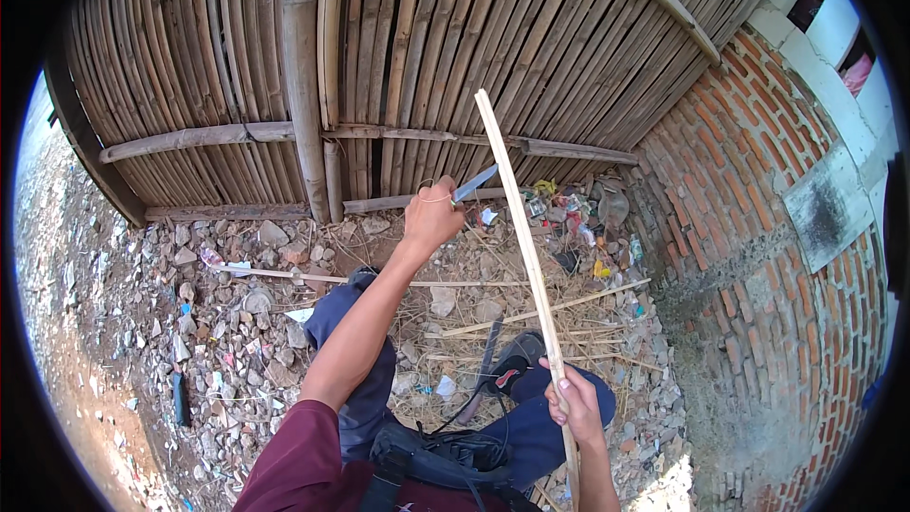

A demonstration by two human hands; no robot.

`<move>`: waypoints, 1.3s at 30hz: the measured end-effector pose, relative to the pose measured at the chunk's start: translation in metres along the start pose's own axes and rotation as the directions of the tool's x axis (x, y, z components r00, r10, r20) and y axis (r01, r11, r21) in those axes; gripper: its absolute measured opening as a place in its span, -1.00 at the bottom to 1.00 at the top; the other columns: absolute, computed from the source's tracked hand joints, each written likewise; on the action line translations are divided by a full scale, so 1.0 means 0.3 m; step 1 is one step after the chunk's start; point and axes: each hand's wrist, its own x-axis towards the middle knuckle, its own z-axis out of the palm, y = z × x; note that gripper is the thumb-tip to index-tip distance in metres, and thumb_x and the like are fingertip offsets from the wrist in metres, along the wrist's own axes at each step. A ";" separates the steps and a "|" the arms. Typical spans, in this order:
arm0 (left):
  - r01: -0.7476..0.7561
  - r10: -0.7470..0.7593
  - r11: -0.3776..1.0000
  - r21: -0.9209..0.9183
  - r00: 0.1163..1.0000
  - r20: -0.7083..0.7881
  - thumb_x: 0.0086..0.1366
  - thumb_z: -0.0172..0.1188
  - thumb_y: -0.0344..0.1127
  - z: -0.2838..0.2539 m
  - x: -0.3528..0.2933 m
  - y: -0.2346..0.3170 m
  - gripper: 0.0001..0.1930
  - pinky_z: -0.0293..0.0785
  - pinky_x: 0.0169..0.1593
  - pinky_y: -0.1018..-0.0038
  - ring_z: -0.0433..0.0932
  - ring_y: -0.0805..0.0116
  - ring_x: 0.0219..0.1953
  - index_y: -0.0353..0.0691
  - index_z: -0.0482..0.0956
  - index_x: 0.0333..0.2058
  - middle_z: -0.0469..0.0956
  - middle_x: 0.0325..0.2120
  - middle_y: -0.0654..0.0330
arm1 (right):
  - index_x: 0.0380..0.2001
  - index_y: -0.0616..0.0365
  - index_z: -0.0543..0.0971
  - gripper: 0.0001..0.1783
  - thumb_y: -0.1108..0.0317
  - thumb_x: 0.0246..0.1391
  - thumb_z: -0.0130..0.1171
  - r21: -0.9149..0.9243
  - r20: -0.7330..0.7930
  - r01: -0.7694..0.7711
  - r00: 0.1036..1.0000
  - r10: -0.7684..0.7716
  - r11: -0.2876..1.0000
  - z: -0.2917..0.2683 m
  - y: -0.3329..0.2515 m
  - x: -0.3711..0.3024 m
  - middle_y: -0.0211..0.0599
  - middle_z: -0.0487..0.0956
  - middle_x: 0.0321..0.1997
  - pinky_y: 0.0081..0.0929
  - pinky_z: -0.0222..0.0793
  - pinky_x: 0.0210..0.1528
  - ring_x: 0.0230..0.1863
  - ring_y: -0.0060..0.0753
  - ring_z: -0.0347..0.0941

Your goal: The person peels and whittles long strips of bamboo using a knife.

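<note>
Head view: a long pale bamboo strip (527, 256) is held slanting upward across the middle of the picture; its lower part is grasped by the right hand (576, 406), whose fingers are wrapped round it, while its free top end rises in front of the bamboo fence (284, 57). To the left of the strip, and raised level with its upper half, the left hand (431, 213) is clenched on the handle of a knife (472, 184); the blade is pointed toward the strip but is kept just apart from it. Below the strip, dark blue trousers and a dark shoe (517, 360) are seen, with loose slivers and straw spread on the rubble-strewn ground (227, 322); to the right of the strip a red brick wall (758, 228) is seen.

The step in hand is judged to be the trimming of the strip, caught with the blade lifted clear between strokes. For the next stroke, the blade would have to be laid against the strip's edge at a shallow angle and drawn away from the gripping fingers, the strip being kept steady.
</note>
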 end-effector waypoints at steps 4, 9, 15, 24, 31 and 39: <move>0.060 -0.085 0.971 0.232 0.992 0.098 0.26 0.31 -0.23 0.018 0.022 -0.057 -0.64 0.59 0.06 -0.03 0.68 -0.25 0.03 -0.27 0.62 -0.02 0.72 -0.15 -0.20 | 0.39 0.24 0.45 -0.53 0.28 0.56 -0.02 -0.232 -0.289 0.081 0.946 -0.148 0.969 -0.071 0.039 0.029 -0.52 0.41 -0.43 -0.72 0.15 -0.60 -0.62 -0.80 0.21; -0.068 -0.183 0.817 0.573 0.911 0.369 0.27 0.22 -0.30 0.070 0.007 -0.116 -0.71 0.67 0.04 0.04 0.75 -0.09 0.00 -0.30 0.75 -0.11 0.75 -0.04 -0.14 | 0.27 0.27 0.49 -0.60 0.27 0.57 -0.04 -0.172 -0.428 0.125 0.884 -0.189 0.977 -0.080 0.002 0.022 -0.51 0.41 -0.45 -0.70 0.16 -0.63 -0.64 -0.79 0.22; -0.293 -0.285 0.784 0.547 0.612 0.738 0.26 0.21 -0.35 0.140 0.020 -0.080 -0.74 0.67 0.08 0.12 0.77 0.05 0.03 -0.28 0.82 -0.19 0.77 -0.01 -0.02 | 0.24 0.28 0.52 -0.62 0.29 0.54 0.00 -0.308 -0.416 0.116 0.876 -0.243 0.944 -0.081 0.011 0.003 -0.47 0.45 -0.46 -0.68 0.20 -0.62 -0.63 -0.76 0.28; -0.132 -0.139 0.823 0.553 0.896 0.421 0.20 0.43 -0.21 0.129 -0.001 -0.083 -0.23 0.66 0.08 0.00 0.70 -0.29 0.02 -0.47 0.27 0.26 0.69 -0.08 -0.33 | 0.39 0.29 0.46 -0.45 0.46 0.37 0.17 -0.626 -0.224 0.111 0.922 -0.314 0.772 -0.024 -0.006 0.028 -0.13 0.70 -0.28 -0.51 0.52 -0.26 -0.37 -0.49 0.59; -0.131 -0.052 0.889 0.439 0.923 0.381 0.15 0.44 -0.34 0.115 -0.016 -0.058 -0.27 0.66 0.03 -0.06 0.70 -0.33 -0.02 -0.43 0.25 0.21 0.69 -0.16 -0.33 | 0.39 0.25 0.48 -0.45 0.47 0.36 0.18 -0.634 -0.173 0.120 0.941 -0.291 0.764 0.023 0.005 0.064 0.03 0.73 -0.13 -0.44 0.54 -0.16 -0.28 -0.39 0.64; -0.267 0.124 0.860 0.434 0.936 0.330 0.22 0.29 -0.42 0.127 -0.032 -0.053 -0.48 0.67 -0.05 -0.08 0.73 -0.28 -0.13 -0.44 0.32 0.11 0.70 -0.25 -0.26 | 0.36 0.28 0.51 -0.50 0.43 0.39 0.16 -0.712 -0.071 0.261 0.896 -0.437 0.651 0.019 0.059 0.098 -0.28 0.60 -0.46 -0.48 0.44 -0.39 -0.47 -0.54 0.48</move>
